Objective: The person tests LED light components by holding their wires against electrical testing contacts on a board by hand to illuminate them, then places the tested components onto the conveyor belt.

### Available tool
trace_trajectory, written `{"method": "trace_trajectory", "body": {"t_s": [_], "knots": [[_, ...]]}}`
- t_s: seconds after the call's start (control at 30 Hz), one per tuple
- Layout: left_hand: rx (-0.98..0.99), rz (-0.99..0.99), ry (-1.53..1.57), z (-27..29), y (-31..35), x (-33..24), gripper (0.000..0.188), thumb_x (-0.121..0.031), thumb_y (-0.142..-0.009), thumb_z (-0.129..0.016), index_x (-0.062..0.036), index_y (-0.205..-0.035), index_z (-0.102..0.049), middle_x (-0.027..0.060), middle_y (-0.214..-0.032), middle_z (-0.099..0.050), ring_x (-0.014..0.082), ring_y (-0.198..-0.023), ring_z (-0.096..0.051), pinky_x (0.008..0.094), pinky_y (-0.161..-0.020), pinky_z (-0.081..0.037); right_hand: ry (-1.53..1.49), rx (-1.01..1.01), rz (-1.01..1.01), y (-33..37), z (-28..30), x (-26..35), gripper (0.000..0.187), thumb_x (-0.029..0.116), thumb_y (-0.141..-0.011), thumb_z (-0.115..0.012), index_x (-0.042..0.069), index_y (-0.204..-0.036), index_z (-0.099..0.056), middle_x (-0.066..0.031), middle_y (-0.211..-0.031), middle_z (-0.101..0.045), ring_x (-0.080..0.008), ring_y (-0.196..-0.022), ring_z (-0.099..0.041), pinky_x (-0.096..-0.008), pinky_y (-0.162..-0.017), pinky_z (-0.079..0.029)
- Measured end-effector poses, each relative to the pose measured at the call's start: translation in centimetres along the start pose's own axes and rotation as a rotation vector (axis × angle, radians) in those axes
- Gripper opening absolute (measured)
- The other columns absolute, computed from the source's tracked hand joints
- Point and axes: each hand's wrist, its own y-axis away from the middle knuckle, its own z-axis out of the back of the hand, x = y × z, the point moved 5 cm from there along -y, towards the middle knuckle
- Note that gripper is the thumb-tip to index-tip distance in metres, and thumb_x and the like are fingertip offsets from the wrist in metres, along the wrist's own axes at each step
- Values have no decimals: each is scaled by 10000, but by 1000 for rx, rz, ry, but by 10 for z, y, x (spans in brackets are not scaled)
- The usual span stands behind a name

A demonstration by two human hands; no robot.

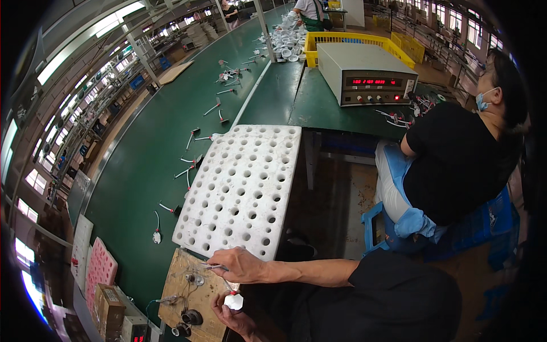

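Over the wooden jig [188, 293], right hand [242, 265] pinching tweezers [215, 267], left hand [231, 316] (half hidden) clamped on a white bulb base [234, 301].

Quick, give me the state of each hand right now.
Left hand: closed around a small white part.
Right hand: closed, pinching a thin metal tool over the wooden board.

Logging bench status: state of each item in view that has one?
white foam tray: holes all empty, lying on the bench edge
small white part: held in left hand
right hand: gripping thin metal tool over the wooden jig board
bench instrument: on, red display lit
yellow crate: behind the instrument, contents hidden
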Motion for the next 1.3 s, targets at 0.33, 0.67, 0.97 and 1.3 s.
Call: {"method": "trace_trajectory", "body": {"t_s": [0.33,0.67,0.97,1.3], "knots": [[408,-341,-392,-11,2,-10,433,-419,-949,-652,4,-1008,-579,132,-1042,-574,244,-942,-632,355,-799,-555,10,5,-91,4,-2,-26,187,134,-887,-627,-35,-937,-688,-193,-835,-684,-356,-759,-677,-398,-694,-533],[-109,123,-60,11,-2,14,400,-439,-1033,-496,-49,-1074,-576,77,-863,-626,172,-773,-655,223,-554,-479,-89,25,-68,7,-3,-27,216,159,-921,-615,-35,-990,-679,-208,-854,-669,-352,-772,-665,-409,-685,-514],[-83,460,180,6,11,36,395,-426,-1025,-515,-64,-1174,-569,80,-915,-645,116,-696,-582,198,-538,-450,-140,49,-215,3,10,-30,212,180,-919,-652,-22,-964,-695,-139,-761,-648,-198,-616,-584,-316,-563,-448],[-123,446,124,-2,11,33,477,-432,-1043,-463,13,-1185,-559,144,-886,-696,158,-624,-658,203,-476,-462,5,-135,69,6,22,-18,172,51,-802,-695,25,-971,-675,-93,-855,-652,-280,-732,-668,-361,-613,-515]]}}
